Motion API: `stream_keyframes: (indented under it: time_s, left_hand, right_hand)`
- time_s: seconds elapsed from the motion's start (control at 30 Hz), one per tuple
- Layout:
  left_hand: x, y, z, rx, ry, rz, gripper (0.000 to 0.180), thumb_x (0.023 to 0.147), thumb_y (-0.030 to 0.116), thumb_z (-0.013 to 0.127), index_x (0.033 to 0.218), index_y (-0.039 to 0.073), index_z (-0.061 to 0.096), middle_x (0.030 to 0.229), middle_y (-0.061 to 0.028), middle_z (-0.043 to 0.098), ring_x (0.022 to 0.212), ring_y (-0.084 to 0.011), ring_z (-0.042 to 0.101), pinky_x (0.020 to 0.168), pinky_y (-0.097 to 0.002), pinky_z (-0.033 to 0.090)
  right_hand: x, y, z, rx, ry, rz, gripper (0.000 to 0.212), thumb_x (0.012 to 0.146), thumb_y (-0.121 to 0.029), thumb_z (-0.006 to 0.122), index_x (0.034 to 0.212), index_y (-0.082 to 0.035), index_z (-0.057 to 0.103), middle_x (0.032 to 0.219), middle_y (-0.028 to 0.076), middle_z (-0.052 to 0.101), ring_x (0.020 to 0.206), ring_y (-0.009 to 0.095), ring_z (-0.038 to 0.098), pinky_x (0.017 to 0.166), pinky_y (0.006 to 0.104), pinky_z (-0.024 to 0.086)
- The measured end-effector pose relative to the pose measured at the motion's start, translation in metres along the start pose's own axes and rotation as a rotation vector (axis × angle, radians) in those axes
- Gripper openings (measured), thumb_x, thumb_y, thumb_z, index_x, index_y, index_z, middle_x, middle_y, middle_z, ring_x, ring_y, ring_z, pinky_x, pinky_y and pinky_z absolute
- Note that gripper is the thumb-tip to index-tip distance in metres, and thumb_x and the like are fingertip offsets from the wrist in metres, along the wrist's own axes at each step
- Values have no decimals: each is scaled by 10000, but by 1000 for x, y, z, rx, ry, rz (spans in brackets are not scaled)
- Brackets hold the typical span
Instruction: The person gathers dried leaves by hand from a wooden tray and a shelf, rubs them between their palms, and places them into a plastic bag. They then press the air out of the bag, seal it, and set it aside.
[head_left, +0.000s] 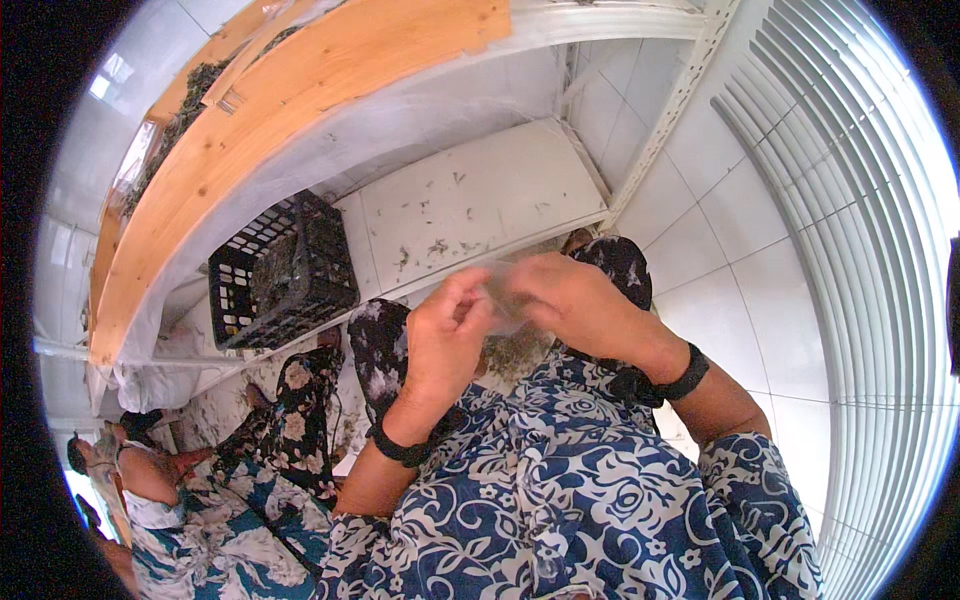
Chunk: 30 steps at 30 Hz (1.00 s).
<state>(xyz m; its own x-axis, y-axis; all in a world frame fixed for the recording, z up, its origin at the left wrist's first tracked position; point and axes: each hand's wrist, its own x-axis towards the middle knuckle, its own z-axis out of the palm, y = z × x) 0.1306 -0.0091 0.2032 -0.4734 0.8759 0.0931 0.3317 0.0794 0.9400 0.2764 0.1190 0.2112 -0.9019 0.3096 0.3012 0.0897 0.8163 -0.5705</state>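
Note:
My left hand (440, 325) and my right hand (580, 300) meet in front of my knees, both with curled fingers. Between the fingertips is a small grey-green clump (502, 292), smeared by motion, so its kind cannot be told. The right fingertips are blurred too. Below the hands, a heap of dried green plant bits (515, 358) lies between my thighs. Each wrist has a dark band.
A black plastic crate (285, 270) holding dried plant matter stands at left, beside a white low shelf (470, 200) strewn with leaf scraps. Above curves a wooden-edged rack (300, 90) with more plant matter. Another person (220, 510) sits close at my left; white slatted blinds (860, 250) hang at right.

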Motion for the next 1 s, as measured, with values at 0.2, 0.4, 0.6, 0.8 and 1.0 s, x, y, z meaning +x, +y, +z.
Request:
stream_keyframes:
  time_s: [0.2, 0.4, 0.6, 0.8, 1.0]
  left_hand:
    - [0, 17, 4, -101, -80, -126, 275, 852, -22, 565, 1122, 8, 601, 875, -46, 580, 737, -107, 595, 664, -246, 529]
    - [-1, 10, -4, 33, -1, 40, 280, 847, -34, 574, 1124, 1, 600, 886, -40, 580, 755, -104, 588, 695, -232, 509]
    - [-4, 19, 5, 27, -30, 14, 265, 852, -33, 572, 1114, -3, 599, 867, -31, 585, 759, -103, 593, 705, -235, 498]
    - [-8, 15, 6, -58, -73, 73, 251, 848, -40, 567, 1092, 7, 605, 851, -29, 606, 759, -105, 617, 686, -228, 495]
    - [-4, 9, -1, -9, 3, 80, 267, 824, -45, 601, 1080, 22, 631, 850, -26, 638, 748, -65, 593, 667, -210, 481]
  right_hand:
    - [-6, 8, -8, -306, -138, -34, 300, 712, -40, 596, 1008, -83, 623, 1040, 116, 615, 923, 306, 572, 785, 367, 468]
    - [-16, -15, -41, -257, 58, -108, 297, 770, -153, 585, 1058, -80, 595, 1007, 110, 584, 859, 335, 608, 713, 437, 493]
    - [-16, -25, -24, -193, -284, -21, 386, 788, -177, 594, 1167, -123, 544, 1021, 112, 571, 770, 325, 642, 590, 429, 526]
    - [-19, 0, -1, -266, -365, -12, 251, 806, -157, 553, 1032, -56, 598, 945, 120, 599, 747, 332, 655, 567, 437, 531]
    - [-15, 1, 0, -203, -238, -60, 189, 816, -166, 537, 924, -22, 594, 852, 150, 612, 732, 349, 657, 573, 455, 530]
